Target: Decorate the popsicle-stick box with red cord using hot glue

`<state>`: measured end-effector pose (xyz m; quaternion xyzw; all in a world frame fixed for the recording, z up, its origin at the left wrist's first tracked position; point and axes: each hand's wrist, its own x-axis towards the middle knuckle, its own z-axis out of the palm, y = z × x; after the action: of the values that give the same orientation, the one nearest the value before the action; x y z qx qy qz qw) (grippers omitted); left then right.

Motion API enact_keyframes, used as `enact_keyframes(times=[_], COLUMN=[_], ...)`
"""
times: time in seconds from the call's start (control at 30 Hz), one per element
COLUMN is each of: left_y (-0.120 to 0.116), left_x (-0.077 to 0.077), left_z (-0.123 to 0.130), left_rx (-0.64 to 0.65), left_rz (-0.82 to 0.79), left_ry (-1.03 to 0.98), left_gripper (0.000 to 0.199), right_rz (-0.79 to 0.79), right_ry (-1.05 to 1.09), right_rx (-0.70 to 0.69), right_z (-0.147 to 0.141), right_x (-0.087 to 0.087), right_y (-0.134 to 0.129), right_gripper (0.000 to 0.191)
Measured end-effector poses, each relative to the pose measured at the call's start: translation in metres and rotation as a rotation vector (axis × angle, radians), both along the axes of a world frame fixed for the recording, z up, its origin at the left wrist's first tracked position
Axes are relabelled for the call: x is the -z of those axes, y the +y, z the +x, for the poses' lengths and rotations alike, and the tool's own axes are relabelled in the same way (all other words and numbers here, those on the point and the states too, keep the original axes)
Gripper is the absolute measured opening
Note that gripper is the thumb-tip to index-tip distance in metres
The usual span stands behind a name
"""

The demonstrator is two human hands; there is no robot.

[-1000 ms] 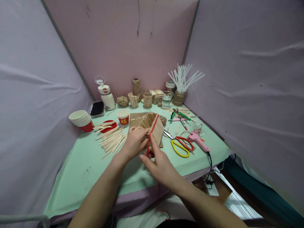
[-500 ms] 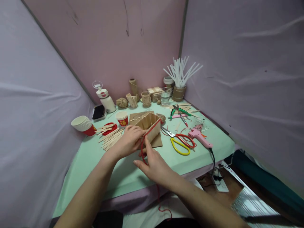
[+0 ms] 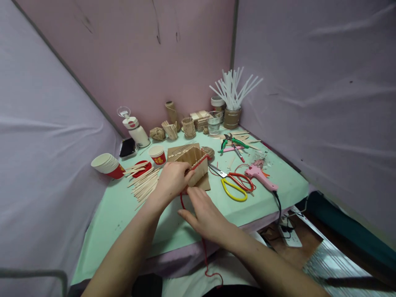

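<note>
A small open box [image 3: 199, 175] made of craft sticks stands on a piece of brown cardboard [image 3: 205, 185]. Red cord [image 3: 200, 161] runs along its right-hand top edge. At the near corner, my left hand [image 3: 173, 178] is closed, fingertips bent over the rim and thumb against the cord; the exact grip is partly hidden. Below that corner is my right hand [image 3: 202, 212], fingers together and thumb held apart, with the loose cord passing into its palm. The cord's tail hangs off the table's front edge onto my lap.
Right of the box lie red-and-yellow-handled scissors [image 3: 233, 185], a pink glue gun [image 3: 261, 176] and green pliers [image 3: 233, 142]. Loose craft sticks [image 3: 145, 183] and paper cups [image 3: 108, 165] are at left. Twine, jars and white glue sticks [image 3: 233, 88] line the back.
My left hand has turned and curled further over the near corner of the box. My right hand has dropped slightly away from the rim, and the cord loop below the corner looks shorter.
</note>
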<state>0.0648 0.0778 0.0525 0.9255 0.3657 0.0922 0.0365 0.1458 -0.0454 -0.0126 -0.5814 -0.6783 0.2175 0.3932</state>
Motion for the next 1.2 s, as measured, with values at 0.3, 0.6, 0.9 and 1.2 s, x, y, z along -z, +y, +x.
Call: enact_keyframes(times=[0.3, 0.6, 0.9, 1.2], left_y=[-0.006, -0.006, -0.006, -0.018], left_x=[0.001, 0.009, 0.018, 0.018], left_z=[0.004, 0.007, 0.001, -0.034], left_rx=[-0.050, -0.069, -0.044, -0.059], left_rz=[0.011, 0.075, 0.130, 0.212], left_ry=[-0.039, -0.064, -0.124, -0.186], left_gripper=[0.025, 0.020, 0.018, 0.019], right_rz=[0.326, 0.268, 0.330, 0.278], right_ry=[-0.180, -0.511, -0.551, -0.517], right_rx=[0.165, -0.125, -0.208, -0.273], right_z=[0.081, 0.099, 0.102, 0.102], right_x=[-0.010, -0.031, -0.027, -0.036], right_y=[0.044, 0.097, 0.105, 0.097], right_gripper=[0.024, 0.009, 0.013, 0.013])
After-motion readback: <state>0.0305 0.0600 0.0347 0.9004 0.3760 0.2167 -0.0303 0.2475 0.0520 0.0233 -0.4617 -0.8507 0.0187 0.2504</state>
